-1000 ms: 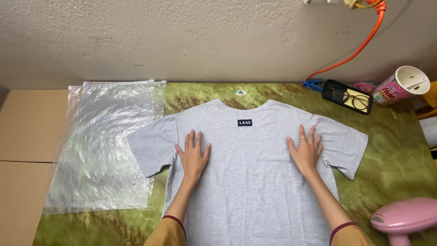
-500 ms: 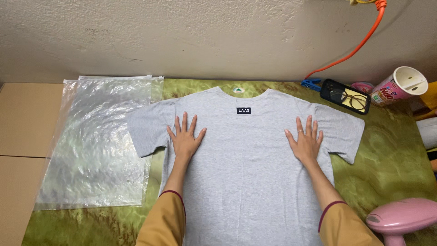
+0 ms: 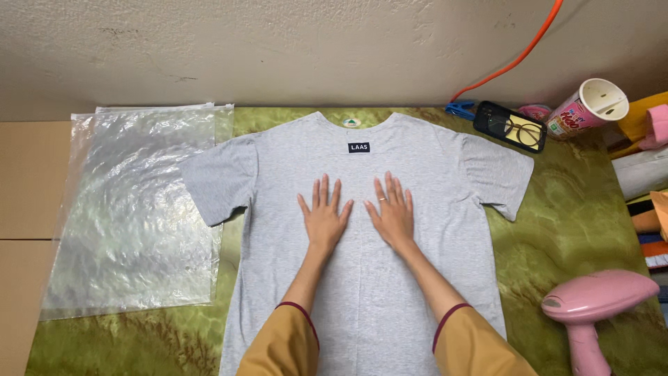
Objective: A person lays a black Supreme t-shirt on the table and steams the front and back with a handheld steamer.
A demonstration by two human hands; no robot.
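Grey T-shirt (image 3: pixel 362 237) spread flat, back up, on the green cloth (image 3: pixel 570 230); no fold made yet.

Left hand (image 3: pixel 323 217) and right hand (image 3: pixel 393 214) lie open, fingers spread, palms down side by side at mid-chest (holding nothing). Half a second earlier they pressed far apart near the sleeves. The clear plastic bags (image 3: pixel 136 216) lie unused at the left.

A clear plastic bag (image 3: pixel 136 216), glasses (image 3: pixel 516 128), a cup (image 3: pixel 589 107) and a pink handheld steamer (image 3: pixel 597 304) lie about.
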